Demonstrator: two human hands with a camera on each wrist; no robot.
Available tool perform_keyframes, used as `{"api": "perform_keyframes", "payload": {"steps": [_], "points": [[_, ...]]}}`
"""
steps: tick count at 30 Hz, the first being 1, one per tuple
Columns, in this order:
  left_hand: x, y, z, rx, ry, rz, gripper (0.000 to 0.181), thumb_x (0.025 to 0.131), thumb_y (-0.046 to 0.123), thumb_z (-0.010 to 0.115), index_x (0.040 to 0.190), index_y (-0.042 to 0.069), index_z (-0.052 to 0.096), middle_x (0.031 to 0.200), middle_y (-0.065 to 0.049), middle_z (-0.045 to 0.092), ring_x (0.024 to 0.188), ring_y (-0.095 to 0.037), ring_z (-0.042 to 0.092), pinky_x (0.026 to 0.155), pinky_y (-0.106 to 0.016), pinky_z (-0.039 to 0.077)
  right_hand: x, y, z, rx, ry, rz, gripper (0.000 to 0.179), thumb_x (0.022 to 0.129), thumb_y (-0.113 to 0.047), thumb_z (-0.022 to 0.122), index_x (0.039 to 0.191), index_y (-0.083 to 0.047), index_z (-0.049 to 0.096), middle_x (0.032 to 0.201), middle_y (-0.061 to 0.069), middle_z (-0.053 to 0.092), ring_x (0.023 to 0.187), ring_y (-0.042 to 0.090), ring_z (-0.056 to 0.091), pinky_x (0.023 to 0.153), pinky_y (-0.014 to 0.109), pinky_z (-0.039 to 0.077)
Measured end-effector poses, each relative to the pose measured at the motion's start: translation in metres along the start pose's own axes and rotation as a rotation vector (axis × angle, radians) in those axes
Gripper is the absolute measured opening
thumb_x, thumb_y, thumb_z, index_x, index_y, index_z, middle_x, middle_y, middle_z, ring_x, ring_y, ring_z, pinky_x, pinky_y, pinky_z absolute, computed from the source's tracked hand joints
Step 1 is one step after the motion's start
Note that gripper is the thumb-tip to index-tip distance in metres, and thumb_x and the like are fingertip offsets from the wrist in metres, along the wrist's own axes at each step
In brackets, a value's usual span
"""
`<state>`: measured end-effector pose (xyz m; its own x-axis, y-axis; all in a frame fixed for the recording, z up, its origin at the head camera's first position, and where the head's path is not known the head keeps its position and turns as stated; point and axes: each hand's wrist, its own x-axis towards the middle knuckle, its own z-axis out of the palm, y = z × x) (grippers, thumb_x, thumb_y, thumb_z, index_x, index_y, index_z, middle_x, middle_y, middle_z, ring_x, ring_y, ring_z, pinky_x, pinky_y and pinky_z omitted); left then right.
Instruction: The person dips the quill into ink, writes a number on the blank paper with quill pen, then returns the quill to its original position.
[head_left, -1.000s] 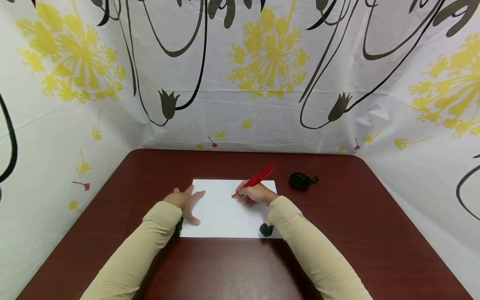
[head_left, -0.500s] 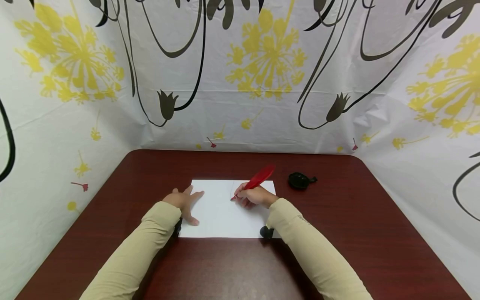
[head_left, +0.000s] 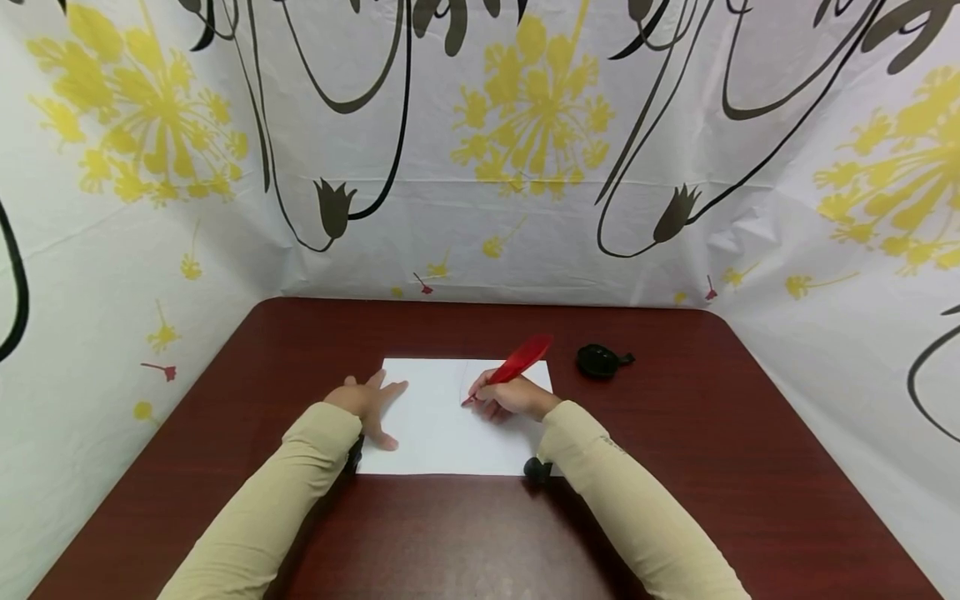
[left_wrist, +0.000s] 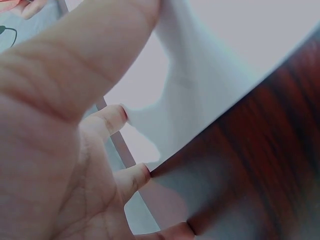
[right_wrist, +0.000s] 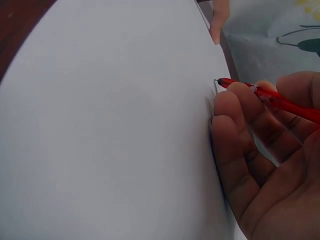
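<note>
A white sheet of paper (head_left: 427, 433) lies on the dark red-brown table. My right hand (head_left: 517, 397) pinches a red feather pen (head_left: 523, 357) between thumb and fingers, and its dark point is at the paper in the right wrist view. The plume leans up and to the right. From near the far edge, a faint thin line seems to run down toward the pen tip. My left hand (head_left: 369, 410) rests with spread, straight fingers on the sheet's left edge. In the left wrist view, some fingertips (left_wrist: 141, 175) are on the paper and another is on the wood.
A small, dark, rounded object (head_left: 598, 361) with a short stub lies right of the paper. Behind the table (head_left: 465, 533) hangs a white cloth (head_left: 442, 150) with yellow and dark plant prints. A black wrist device (head_left: 537, 469) shows under the right sleeve.
My right hand and the red feather pen have moved slightly toward me, the tip sliding down the sheet. The left hand and the paper stay in place.
</note>
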<state>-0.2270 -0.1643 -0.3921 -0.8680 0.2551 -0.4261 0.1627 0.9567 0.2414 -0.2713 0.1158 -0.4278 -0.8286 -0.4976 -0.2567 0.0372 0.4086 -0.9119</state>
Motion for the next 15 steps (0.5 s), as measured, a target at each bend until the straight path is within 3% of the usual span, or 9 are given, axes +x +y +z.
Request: {"api": "perform_keyframes", "payload": {"steps": [15], "points": [[0.0013,-0.0019,0.0,-0.009,-0.011,0.002,0.105,0.073,0.045,0.083,0.156,0.024,0.022,0.161,-0.017,0.007,0.137,-0.057,0.009,0.096,-0.063,0.035,-0.01,0.0018,0.0032,-0.009,-0.019,-0.009,0.016,0.094,-0.014,0.056,0.1,-0.006,0.067,0.086,0.008,0.07,0.066,0.017,0.063,0.063,0.032,0.053]]}}
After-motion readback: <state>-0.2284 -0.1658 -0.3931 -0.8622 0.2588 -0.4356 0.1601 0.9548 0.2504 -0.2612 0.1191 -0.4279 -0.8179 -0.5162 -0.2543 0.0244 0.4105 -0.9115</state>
